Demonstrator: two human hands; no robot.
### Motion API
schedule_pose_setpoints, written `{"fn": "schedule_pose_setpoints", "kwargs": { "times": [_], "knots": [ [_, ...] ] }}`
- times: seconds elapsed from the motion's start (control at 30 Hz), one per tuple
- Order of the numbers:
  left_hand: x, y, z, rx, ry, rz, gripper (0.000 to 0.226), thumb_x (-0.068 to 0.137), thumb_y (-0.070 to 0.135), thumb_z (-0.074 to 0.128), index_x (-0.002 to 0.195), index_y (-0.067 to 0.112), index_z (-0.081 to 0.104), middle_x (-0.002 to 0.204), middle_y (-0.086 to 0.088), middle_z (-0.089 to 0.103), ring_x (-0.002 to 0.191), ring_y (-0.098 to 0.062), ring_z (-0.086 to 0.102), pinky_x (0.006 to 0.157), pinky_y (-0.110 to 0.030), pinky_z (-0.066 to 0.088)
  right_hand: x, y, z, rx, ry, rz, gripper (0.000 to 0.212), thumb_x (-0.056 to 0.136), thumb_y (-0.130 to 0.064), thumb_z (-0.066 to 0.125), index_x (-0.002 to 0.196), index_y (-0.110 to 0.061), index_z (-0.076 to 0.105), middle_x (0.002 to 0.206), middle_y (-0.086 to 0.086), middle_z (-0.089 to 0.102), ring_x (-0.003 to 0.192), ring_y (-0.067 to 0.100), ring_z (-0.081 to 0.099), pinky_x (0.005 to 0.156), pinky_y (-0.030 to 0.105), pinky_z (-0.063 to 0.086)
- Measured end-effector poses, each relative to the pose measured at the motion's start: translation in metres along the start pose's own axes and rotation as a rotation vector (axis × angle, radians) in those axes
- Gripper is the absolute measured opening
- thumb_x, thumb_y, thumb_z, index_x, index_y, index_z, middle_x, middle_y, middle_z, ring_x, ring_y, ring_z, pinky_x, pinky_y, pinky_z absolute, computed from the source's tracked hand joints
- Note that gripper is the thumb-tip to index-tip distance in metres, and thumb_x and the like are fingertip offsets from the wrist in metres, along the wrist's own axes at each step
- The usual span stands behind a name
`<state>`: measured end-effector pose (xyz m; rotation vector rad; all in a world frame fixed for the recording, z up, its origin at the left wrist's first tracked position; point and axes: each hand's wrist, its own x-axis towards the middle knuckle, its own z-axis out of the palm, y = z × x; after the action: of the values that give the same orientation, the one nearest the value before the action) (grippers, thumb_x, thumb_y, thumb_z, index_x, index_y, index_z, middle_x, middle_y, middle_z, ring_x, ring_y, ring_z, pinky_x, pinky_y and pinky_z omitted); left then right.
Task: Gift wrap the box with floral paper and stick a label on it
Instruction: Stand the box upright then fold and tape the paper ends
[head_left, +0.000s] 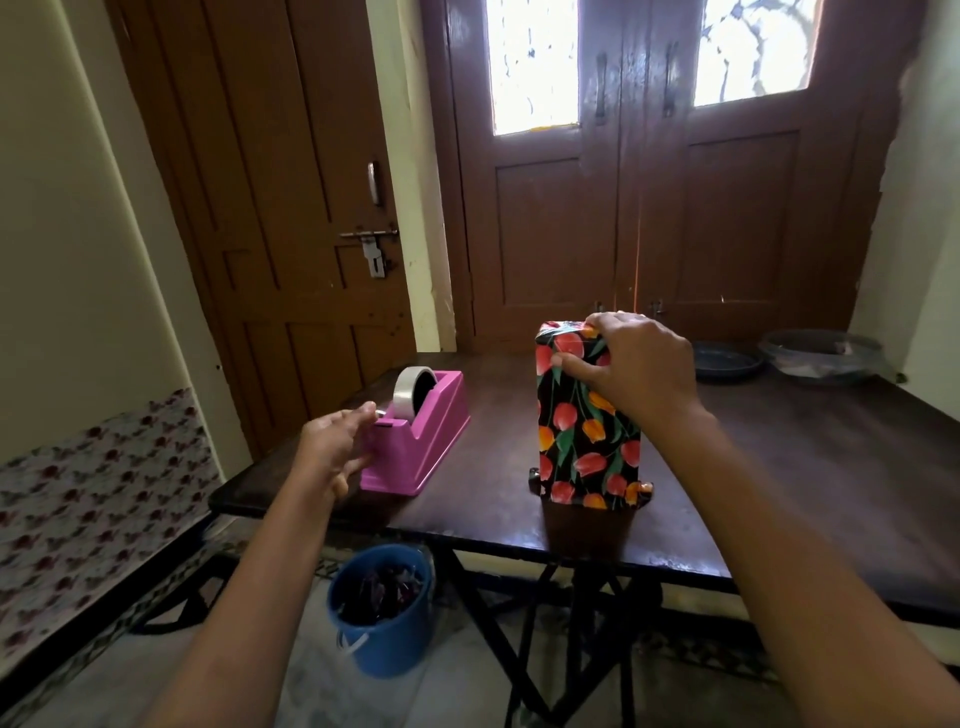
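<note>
The box (587, 421) stands tall on end; our right hand (636, 366) hides its top corner, grip clamped there. Left of the box, our blurry left hand (335, 447) has its grip apart.

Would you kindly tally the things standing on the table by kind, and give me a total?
tape dispenser: 1
wrapped box: 1
dark plate: 1
bowl: 1
Total: 4
</note>
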<state>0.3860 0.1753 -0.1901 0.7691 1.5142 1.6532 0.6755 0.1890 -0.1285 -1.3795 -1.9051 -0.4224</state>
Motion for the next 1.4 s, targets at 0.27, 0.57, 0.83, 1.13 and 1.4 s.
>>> {"fn": "schedule_pose_setpoints", "kwargs": {
  "times": [0.27, 0.57, 0.83, 1.13, 1.4],
  "knots": [
    [0.000, -0.013, -0.012, 0.069, -0.056, -0.080, 0.012, 0.090, 0.014, 0.060, 0.080, 0.008, 0.060, 0.078, -0.008, 0.063, 0.073, -0.018, 0.060, 0.056, -0.028, 0.055, 0.004, 0.002, 0.005, 0.002, 0.004, 0.000, 0.060, 0.082, -0.061, 0.052, 0.115, -0.013, 0.061, 0.116, 0.006, 0.064, 0.108, 0.021, 0.058, 0.081, 0.033, 0.046],
    [0.000, -0.024, -0.015, 0.254, -0.058, -0.006, 0.011, 0.089, 0.014, 0.061, 0.080, 0.007, 0.060, 0.073, -0.008, 0.063, 0.063, -0.016, 0.058, 0.058, -0.028, 0.050, 0.004, 0.005, 0.005, -0.007, 0.024, -0.027, 0.060, 0.082, -0.061, 0.053, 0.116, -0.012, 0.060, 0.114, 0.007, 0.065, 0.106, 0.024, 0.060, 0.078, 0.033, 0.046],
    [0.007, -0.017, -0.031, 0.727, 0.019, 0.106, 0.015, 0.089, 0.018, 0.062, 0.078, 0.008, 0.064, 0.079, -0.013, 0.069, 0.072, -0.024, 0.067, 0.067, -0.037, 0.057, 0.014, 0.011, -0.004, 0.042, -0.074, -0.019, 0.059, 0.082, -0.062, 0.050, 0.117, -0.017, 0.061, 0.112, 0.003, 0.065, 0.101, 0.021, 0.059, 0.074, 0.029, 0.036],
    [-0.022, 0.066, 0.022, 0.355, -0.372, 0.292, 0.021, 0.091, 0.025, 0.057, 0.077, 0.011, 0.060, 0.063, -0.002, 0.054, 0.053, -0.012, 0.046, 0.051, -0.022, 0.041, 0.022, 0.042, -0.014, 0.665, -0.390, 0.182, 0.031, 0.078, -0.047, 0.065, 0.104, -0.031, 0.065, 0.113, -0.002, 0.058, 0.098, 0.016, 0.058, 0.079, 0.031, 0.051],
    [-0.040, 0.119, 0.151, 0.483, -0.793, 0.487, 0.025, 0.089, 0.033, 0.060, 0.072, 0.014, 0.061, 0.052, 0.007, 0.049, 0.042, -0.003, 0.039, 0.041, -0.013, 0.035, 0.015, 0.043, -0.001, 0.889, -0.328, 0.238, 0.038, 0.059, -0.056, 0.073, 0.093, -0.040, 0.065, 0.113, -0.001, 0.057, 0.098, 0.015, 0.060, 0.076, 0.025, 0.053]
  ]
}}
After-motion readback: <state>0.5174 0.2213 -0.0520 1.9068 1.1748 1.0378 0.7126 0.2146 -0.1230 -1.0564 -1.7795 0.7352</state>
